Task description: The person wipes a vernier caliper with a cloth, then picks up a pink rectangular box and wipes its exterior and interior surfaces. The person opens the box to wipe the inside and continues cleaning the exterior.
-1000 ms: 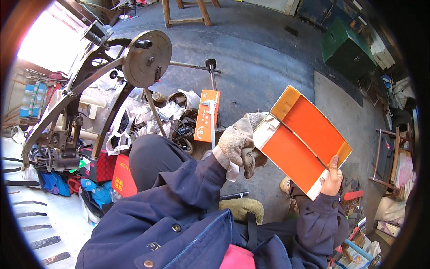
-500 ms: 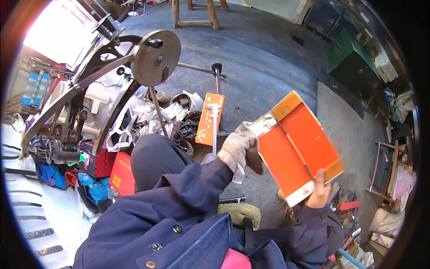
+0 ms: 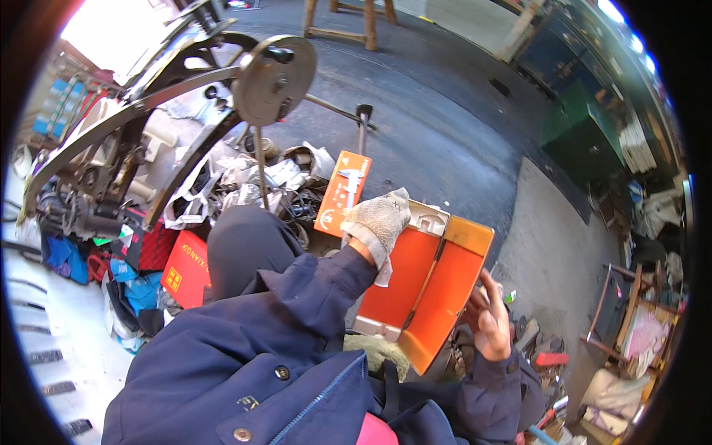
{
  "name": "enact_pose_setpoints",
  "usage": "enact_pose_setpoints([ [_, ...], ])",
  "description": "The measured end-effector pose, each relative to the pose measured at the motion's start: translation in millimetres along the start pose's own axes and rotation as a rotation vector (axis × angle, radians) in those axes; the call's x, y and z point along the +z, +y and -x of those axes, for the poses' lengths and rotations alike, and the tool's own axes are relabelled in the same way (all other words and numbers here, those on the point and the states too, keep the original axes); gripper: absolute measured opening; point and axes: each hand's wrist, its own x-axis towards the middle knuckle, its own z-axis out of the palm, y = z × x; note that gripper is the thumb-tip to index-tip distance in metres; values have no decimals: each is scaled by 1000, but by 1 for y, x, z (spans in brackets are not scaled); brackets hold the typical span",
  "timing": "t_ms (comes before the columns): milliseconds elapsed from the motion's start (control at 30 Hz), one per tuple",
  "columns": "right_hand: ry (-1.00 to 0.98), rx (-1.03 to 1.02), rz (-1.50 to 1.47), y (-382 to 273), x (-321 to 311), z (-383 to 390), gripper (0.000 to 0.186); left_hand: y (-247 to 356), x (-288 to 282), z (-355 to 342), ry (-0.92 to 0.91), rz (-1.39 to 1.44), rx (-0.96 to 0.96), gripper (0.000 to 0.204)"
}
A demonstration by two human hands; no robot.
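Observation:
An orange hinged case [image 3: 399,273], its lid [image 3: 454,285] swung open to the right, is tilted above my lap. My left hand [image 3: 380,221], in a pale knitted work glove, is closed at the case's upper left edge; its fingertips are partly hidden. My bare right hand [image 3: 489,320] is by the outer edge of the lid, fingers apart, the tips against or just behind it. A metal caliper [image 3: 351,182] lies on a flat orange box [image 3: 331,204] beyond my left hand.
At the left stands a hand-cranked machine with a round metal wheel [image 3: 274,80]. Bags and loose parts [image 3: 289,174] lie beneath it, near a red box [image 3: 187,268]. A green cabinet [image 3: 582,133] and a wooden stool [image 3: 341,33] stand farther off. Tools and scraps [image 3: 534,348] crowd the lower right.
The case has come left and nearer, and its lid has tilted up. My right hand has shifted from gripping the lower corner to the lid's outer side. The brownish cloth at my left hand has left sight.

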Motion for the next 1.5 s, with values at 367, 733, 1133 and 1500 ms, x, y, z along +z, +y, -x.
enact_pose_setpoints([
  [367, 146, -96, -17, 13, 32, -20, 89, 28, 24, 7, -271, 183, 247, 17],
  [733, 181, 33, -113, 13, 25, -20, 71, 38, 20, 4, -299, 416, 38, 19],
  [1133, 191, -33, -63, 17, 28, -19, 64, 38, 24, 12, -305, 552, -54, 22],
  [1500, 247, 22, -365, 24, 21, -22, 67, 20, 46, 6, -501, 1018, -283, 47],
])
